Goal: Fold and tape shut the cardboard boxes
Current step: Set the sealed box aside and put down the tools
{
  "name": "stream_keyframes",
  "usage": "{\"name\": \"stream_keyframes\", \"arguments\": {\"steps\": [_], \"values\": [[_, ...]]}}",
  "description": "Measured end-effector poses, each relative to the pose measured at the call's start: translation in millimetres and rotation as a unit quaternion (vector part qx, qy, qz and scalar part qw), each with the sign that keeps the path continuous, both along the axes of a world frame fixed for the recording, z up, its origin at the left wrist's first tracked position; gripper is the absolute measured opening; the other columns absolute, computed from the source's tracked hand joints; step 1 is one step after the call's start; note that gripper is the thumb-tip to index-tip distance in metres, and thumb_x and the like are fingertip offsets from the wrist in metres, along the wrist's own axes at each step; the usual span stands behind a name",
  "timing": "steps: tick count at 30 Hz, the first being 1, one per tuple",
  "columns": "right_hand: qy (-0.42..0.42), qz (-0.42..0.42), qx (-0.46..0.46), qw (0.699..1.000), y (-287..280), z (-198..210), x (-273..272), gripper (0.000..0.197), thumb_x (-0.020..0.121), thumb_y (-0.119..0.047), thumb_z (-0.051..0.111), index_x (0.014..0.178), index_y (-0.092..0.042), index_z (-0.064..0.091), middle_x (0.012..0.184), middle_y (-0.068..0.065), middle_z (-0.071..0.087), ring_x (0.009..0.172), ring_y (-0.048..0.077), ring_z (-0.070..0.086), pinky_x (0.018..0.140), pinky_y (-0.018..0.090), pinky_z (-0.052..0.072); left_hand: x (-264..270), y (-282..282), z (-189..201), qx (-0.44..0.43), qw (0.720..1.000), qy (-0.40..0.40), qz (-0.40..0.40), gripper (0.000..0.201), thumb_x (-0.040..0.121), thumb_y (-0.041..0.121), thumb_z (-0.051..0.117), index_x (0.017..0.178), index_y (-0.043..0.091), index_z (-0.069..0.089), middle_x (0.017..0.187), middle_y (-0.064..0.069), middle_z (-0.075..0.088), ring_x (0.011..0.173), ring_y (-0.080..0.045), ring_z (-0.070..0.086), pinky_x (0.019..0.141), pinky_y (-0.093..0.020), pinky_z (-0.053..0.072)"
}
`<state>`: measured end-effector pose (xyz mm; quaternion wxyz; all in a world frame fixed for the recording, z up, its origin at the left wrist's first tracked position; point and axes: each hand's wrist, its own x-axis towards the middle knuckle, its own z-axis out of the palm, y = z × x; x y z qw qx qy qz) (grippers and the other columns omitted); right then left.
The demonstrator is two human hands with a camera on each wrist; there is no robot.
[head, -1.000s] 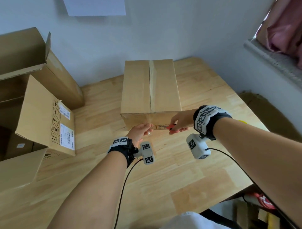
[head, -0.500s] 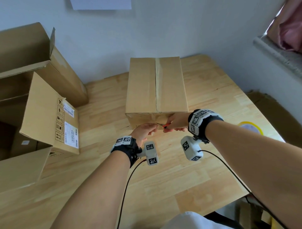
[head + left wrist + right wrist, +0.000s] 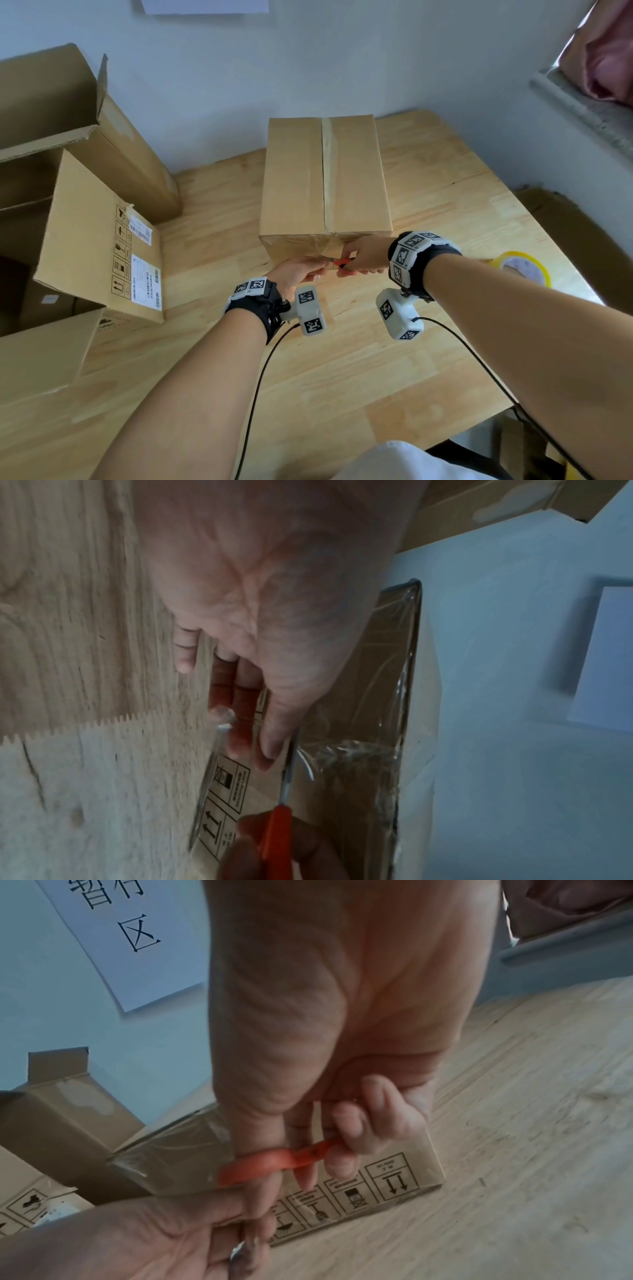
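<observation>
We hold orange-handled scissors (image 3: 342, 263) in our right hand (image 3: 364, 255), fingers curled through the loops, so that hand is clamped on the tool; in the right wrist view the orange handle (image 3: 274, 1161) sits between thumb and fingers against the near face of the closed cardboard box (image 3: 325, 178). Just left of that grip, our left hand (image 3: 298, 274) pinches the loose end of clear tape (image 3: 342, 750) that comes down over the box's near face, thumb and fingertips closed on it beside the blades (image 3: 289, 772). The blades lie along the tape directly beyond the left thumb; whether they are parted or closed we cannot tell. The box stands on the wooden table (image 3: 342, 377) immediately beyond both hands, its top seam already covered by a strip of tape running away from us. To the right of the scissors hand, partly hidden behind the forearm, lies a yellow-cored tape roll (image 3: 524, 270). Well left of the left hand stand open cardboard boxes (image 3: 85, 233) with printed labels.
</observation>
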<state>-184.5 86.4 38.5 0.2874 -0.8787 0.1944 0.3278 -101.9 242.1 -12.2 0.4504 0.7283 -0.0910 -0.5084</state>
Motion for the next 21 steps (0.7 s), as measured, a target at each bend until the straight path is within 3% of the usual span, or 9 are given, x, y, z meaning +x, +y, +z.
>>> {"name": "stream_keyframes", "arguments": {"steps": [2,5,7,9,11,15,18,21], "values": [[-0.012,-0.004,-0.011,1.000,1,-2,2,0.031,0.083,-0.046,0.064,0.101,-0.022,0.065,0.067,-0.006,0.054,0.059,0.010,0.046,0.056,0.021,0.036,0,-1,1,0.006,1.000,-0.007,0.003,0.010,0.097,0.022,0.054,0.098,0.015,0.061,0.074,0.006,0.059,0.069,-0.004,0.052,0.052,-0.008,0.041],[-0.021,0.007,-0.030,0.999,0,-4,1,0.029,0.082,-0.049,0.065,0.099,-0.026,0.066,0.069,-0.009,0.059,0.064,0.009,0.053,0.060,0.022,0.041,2,-2,1,0.004,1.000,-0.005,-0.001,0.016,0.096,0.022,0.055,0.101,0.009,0.064,0.080,0.002,0.061,0.074,-0.008,0.052,0.068,-0.014,0.042],[-0.027,0.018,-0.038,0.999,-1,-5,1,0.028,0.082,-0.048,0.065,0.100,-0.027,0.067,0.069,-0.012,0.061,0.069,0.008,0.056,0.065,0.023,0.044,3,-1,1,0.015,1.000,0.001,-0.014,0.017,0.095,0.022,0.057,0.100,0.008,0.067,0.085,-0.001,0.063,0.083,-0.014,0.051,0.082,-0.022,0.041],[-0.030,0.022,-0.041,0.998,-1,-5,0,0.025,0.083,-0.045,0.065,0.101,-0.027,0.068,0.065,-0.013,0.061,0.067,0.007,0.056,0.067,0.023,0.045,5,1,2,0.035,0.999,0.011,-0.016,0.013,0.094,0.021,0.058,0.094,0.012,0.068,0.087,-0.002,0.063,0.088,-0.017,0.049,0.086,-0.026,0.040],[-0.028,0.002,-0.017,0.999,0,-7,-1,0.024,0.084,-0.041,0.067,0.101,-0.024,0.069,0.062,-0.012,0.060,0.058,0.005,0.052,0.059,0.019,0.043,6,4,4,0.057,0.998,0.006,-0.028,0.013,0.094,0.022,0.058,0.095,0.013,0.067,0.087,0.000,0.064,0.088,-0.016,0.050,0.083,-0.025,0.041],[0.036,-0.031,0.031,0.998,2,-18,-19,0.028,0.088,-0.033,0.065,0.106,-0.011,0.069,0.065,-0.008,0.061,0.045,0.002,0.043,0.040,0.010,0.034,11,17,5,0.099,0.995,0.007,-0.004,0.015,0.093,0.018,0.059,0.102,0.011,0.067,0.084,0.002,0.064,0.072,-0.010,0.050,0.062,-0.018,0.043],[0.074,-0.061,0.009,0.995,-5,-31,-42,0.029,0.089,-0.035,0.063,0.106,-0.012,0.069,0.078,-0.009,0.067,0.044,-0.002,0.046,0.048,0.012,0.034,9,26,5,0.075,0.996,0.030,0.034,0.010,0.094,0.008,0.056,0.097,0.012,0.065,0.081,-0.001,0.063,0.066,-0.010,0.053,0.058,-0.017,0.045],[0.095,-0.123,0.013,0.988,-13,-49,-64,0.032,0.088,-0.035,0.064,0.104,-0.009,0.072,0.092,0.000,0.070,0.052,0.004,0.045,0.053,0.014,0.037,4,31,9,0.037,0.998,0.046,0.032,0.018,0.092,0.003,0.057,0.107,0.011,0.065,0.085,-0.002,0.066,0.070,-0.010,0.058,0.059,-0.016,0.048]]}}
